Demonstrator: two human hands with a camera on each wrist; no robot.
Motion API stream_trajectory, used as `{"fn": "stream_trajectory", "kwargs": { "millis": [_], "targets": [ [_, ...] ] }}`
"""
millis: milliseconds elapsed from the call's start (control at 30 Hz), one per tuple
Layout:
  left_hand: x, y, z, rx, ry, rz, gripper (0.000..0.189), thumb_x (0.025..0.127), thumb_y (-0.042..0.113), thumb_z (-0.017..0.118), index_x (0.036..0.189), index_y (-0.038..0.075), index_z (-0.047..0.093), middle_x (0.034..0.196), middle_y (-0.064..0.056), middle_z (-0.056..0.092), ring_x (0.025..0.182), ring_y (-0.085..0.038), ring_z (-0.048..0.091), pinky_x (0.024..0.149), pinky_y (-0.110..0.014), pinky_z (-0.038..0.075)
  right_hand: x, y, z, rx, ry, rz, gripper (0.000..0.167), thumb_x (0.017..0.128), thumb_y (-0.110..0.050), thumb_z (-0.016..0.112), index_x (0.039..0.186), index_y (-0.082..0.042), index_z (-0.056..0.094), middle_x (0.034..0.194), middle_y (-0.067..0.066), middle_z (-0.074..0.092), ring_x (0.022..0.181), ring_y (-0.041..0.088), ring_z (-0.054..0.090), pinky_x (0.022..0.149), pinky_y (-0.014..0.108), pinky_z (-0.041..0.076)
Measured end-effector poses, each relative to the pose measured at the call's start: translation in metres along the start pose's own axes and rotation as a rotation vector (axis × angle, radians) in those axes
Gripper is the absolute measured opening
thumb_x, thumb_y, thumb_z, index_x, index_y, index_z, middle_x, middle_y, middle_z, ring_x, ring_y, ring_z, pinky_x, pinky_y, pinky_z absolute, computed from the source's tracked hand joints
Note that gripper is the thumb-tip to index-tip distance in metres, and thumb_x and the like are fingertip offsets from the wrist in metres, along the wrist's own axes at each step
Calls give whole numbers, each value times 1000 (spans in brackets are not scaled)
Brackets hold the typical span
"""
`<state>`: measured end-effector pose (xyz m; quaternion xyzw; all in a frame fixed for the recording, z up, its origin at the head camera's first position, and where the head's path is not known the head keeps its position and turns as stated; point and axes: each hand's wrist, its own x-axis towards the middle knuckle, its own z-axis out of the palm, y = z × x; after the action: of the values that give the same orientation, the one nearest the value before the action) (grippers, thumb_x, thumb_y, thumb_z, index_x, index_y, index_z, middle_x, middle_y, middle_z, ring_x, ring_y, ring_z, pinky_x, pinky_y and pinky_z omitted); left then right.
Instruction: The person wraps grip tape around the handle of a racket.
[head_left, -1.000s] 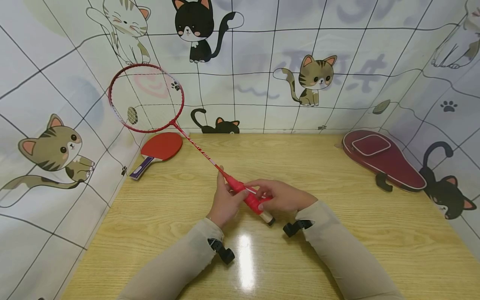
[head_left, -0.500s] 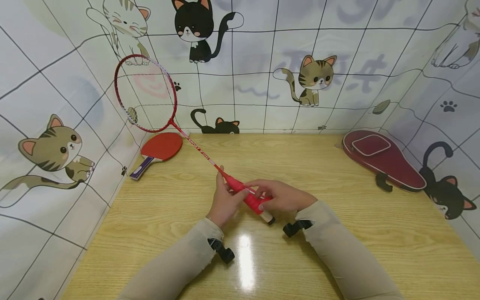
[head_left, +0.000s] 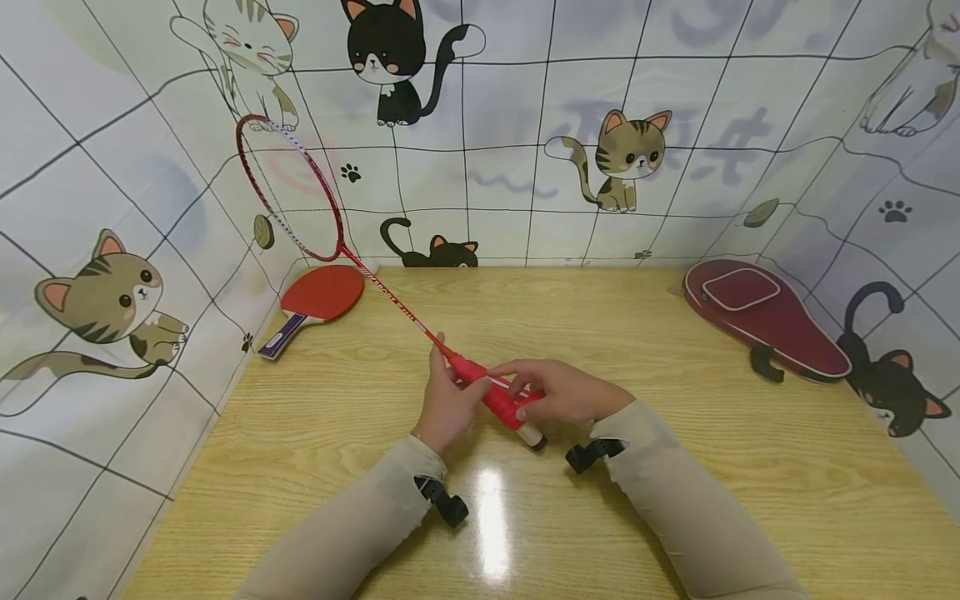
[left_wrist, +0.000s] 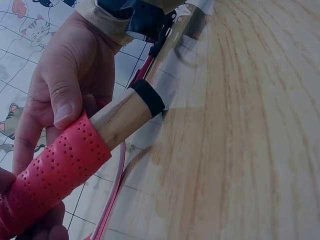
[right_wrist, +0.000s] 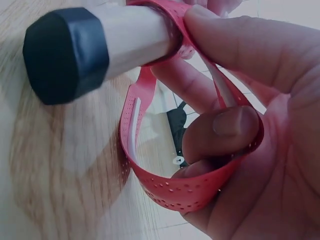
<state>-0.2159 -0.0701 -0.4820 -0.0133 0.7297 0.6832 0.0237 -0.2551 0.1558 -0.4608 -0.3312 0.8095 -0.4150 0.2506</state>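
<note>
A red badminton racket (head_left: 393, 302) slants over the table, its head up at the far left and its handle toward me. My left hand (head_left: 447, 408) holds the upper handle, thumb on top. Perforated pink-red grip tape (left_wrist: 60, 167) is wound round the handle. Bare wood (left_wrist: 120, 117) shows at the butt, ending in a black cap (right_wrist: 65, 55). My right hand (head_left: 573, 393) pinches the tape by the edge of the winding, thumb against the handle. In the right wrist view, a loose loop of tape (right_wrist: 182, 192) with a white strip runs through its curled fingers.
A red table tennis paddle (head_left: 324, 293) lies at the back left of the wooden table (head_left: 600, 317). At the back right lies a dark red paddle-shaped case (head_left: 787, 329) with a black strap. Cat-printed walls (head_left: 510, 183) stand behind and at both sides.
The racket has rolled about its shaft, so its head looks narrower and its left edge has shifted right. Both hands stay in nearly the same place on the handle.
</note>
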Motion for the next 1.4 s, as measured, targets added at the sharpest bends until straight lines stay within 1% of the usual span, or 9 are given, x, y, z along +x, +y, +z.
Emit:
{"fn": "stream_trajectory", "kwargs": {
  "millis": [67, 233, 467, 733, 900, 1000, 1167, 1233, 1400],
  "targets": [
    [0, 0, 0, -4, 4, -3, 103, 94, 5, 68, 169, 29, 3, 123, -20, 66, 106, -29, 73, 89, -33, 59, 0, 0, 0, 11, -7, 7, 66, 97, -13, 76, 155, -33, 51, 124, 1, 71, 106, 20, 69, 90, 38, 58],
    [0, 0, -1, 4, -1, -1, 104, 94, 5, 68, 170, 27, 0, 124, -21, 66, 106, -29, 73, 86, -30, 59, 0, 0, 0, 39, -30, 13, 66, 98, -9, 72, 155, -33, 52, 124, 2, 72, 105, 22, 69, 85, 40, 59],
    [-3, 4, -1, 68, -22, -10, 110, 97, 21, 76, 169, 28, -7, 129, -19, 64, 97, -25, 69, 77, -30, 55, 1, -1, 1, 30, -16, 8, 64, 96, -9, 75, 153, -28, 54, 121, 1, 72, 104, 22, 68, 86, 40, 58],
    [-4, 5, 0, 29, -16, -20, 107, 99, 12, 70, 169, 28, -9, 127, -21, 65, 99, -27, 74, 85, -32, 60, 0, 0, -1, 28, -36, 15, 65, 97, -9, 74, 154, -32, 53, 126, 2, 72, 108, 22, 68, 86, 39, 58],
    [-3, 5, -1, 16, -23, -30, 109, 97, 9, 68, 169, 29, -12, 125, -18, 65, 99, -26, 74, 83, -32, 61, 0, -1, -1, 59, -68, 22, 66, 98, -8, 71, 157, -30, 50, 130, 5, 70, 110, 24, 68, 86, 39, 58],
    [-4, 6, -2, 44, -30, -19, 110, 97, 12, 70, 169, 30, -11, 124, -17, 64, 95, -26, 73, 80, -32, 59, 0, -3, 0, 60, -60, 26, 66, 98, -7, 72, 155, -32, 50, 129, 6, 70, 109, 25, 68, 87, 40, 58],
    [-5, 7, -2, 85, -39, 14, 111, 97, 18, 76, 169, 31, -8, 127, -16, 63, 100, -25, 69, 81, -32, 57, 0, -6, 0, 43, -34, 36, 68, 95, -9, 76, 151, -37, 49, 124, 5, 67, 107, 26, 67, 89, 41, 58],
    [-5, 7, -2, 78, -42, 17, 112, 97, 17, 77, 169, 31, -8, 129, -17, 63, 103, -25, 68, 83, -32, 58, 0, -6, 1, 38, -29, 38, 68, 95, -10, 77, 150, -37, 49, 123, 5, 67, 106, 26, 67, 88, 41, 59],
    [-4, 5, -1, 37, -44, 14, 111, 97, 10, 74, 170, 30, -8, 131, -21, 62, 102, -29, 72, 87, -34, 60, -1, -6, 1, 28, -32, 35, 68, 95, -11, 77, 153, -35, 49, 124, 5, 68, 101, 24, 69, 86, 40, 59]
  ]
}}
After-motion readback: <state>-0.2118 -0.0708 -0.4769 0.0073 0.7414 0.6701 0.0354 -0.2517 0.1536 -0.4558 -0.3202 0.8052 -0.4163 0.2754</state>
